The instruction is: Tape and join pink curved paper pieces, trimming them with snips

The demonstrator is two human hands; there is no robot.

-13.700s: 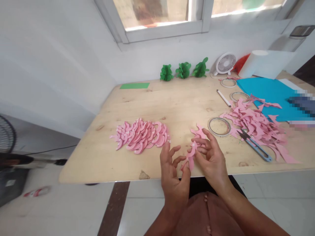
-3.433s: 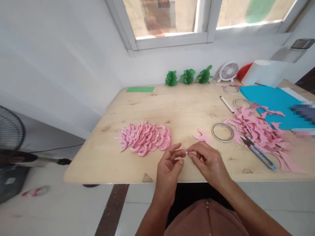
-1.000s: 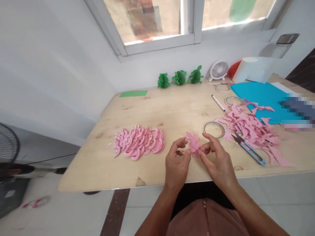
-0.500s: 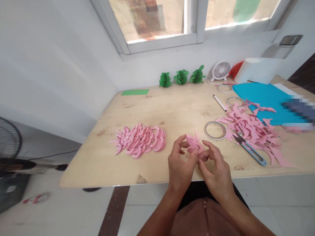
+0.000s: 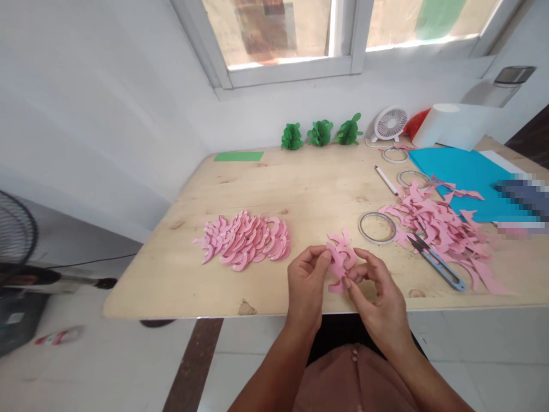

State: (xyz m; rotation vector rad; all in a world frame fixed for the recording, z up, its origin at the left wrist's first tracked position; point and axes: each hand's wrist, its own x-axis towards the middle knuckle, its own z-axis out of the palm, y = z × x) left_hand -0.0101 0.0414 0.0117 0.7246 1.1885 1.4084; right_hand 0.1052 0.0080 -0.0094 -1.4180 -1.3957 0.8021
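Paper strip [image 5: 337, 264], pink, was held below the frame's centre, slanting upper left to lower right. The left hand [image 5: 306, 283] pinched its upper end, the right hand [image 5: 380, 289] its lower, each grip closed thumb to finger. The counter's [image 5: 193, 300] front edge ran just below; wood stretched leftward to the pink stack [image 5: 246, 240].

Hidden, cut off, blurred

Cannot see all the fingertips of the left hand [image 5: 306, 283], nor count the overlapping layers of pink paper [image 5: 338, 263] between it and the right hand [image 5: 382, 292]. Can see only part of the fan [image 5: 16, 240], cut off far left of the left hand. Cannot name the dark thing [image 5: 526, 197], blurred into squares far right of the right hand.
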